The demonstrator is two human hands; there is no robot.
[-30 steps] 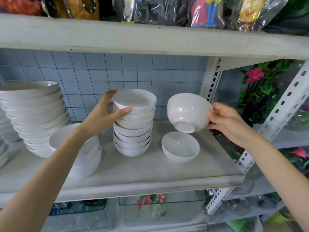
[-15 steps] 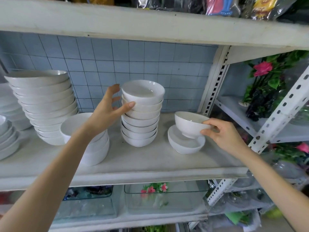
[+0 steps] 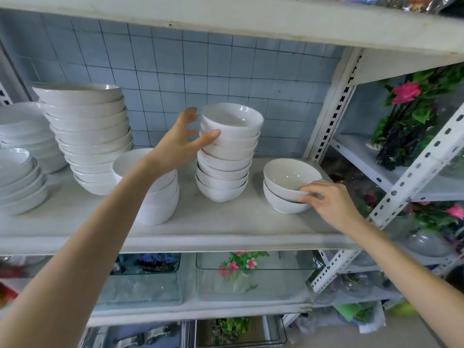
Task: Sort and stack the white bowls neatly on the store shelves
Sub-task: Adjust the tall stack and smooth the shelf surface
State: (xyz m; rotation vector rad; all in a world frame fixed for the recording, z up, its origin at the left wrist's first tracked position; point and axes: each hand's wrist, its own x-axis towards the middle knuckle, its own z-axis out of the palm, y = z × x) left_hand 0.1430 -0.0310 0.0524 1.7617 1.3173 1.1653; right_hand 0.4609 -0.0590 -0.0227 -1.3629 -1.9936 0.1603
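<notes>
A tall stack of small white bowls [image 3: 224,169] stands mid-shelf. My left hand [image 3: 179,144] grips its top bowl [image 3: 232,121], thumb on the front wall, fingers behind the rim. To the right, a white bowl [image 3: 288,175] sits nested in another white bowl [image 3: 283,205] on the shelf [image 3: 213,224]. My right hand [image 3: 329,200] holds the nested bowl's right edge with its fingertips. Partly behind my left forearm stands a short stack of bowls [image 3: 160,199].
A tall stack of wider white bowls [image 3: 88,131] and piles of plates [image 3: 17,177] fill the shelf's left. A perforated metal upright [image 3: 331,106] borders the right. Artificial flowers [image 3: 406,114] stand on the neighbouring shelf. Glass trays [image 3: 251,275] lie on the shelf below.
My right hand turned its bowl upright, lowered it and set it into the single bowl on the shelf. My left hand stayed on the tall stack's top bowl.
</notes>
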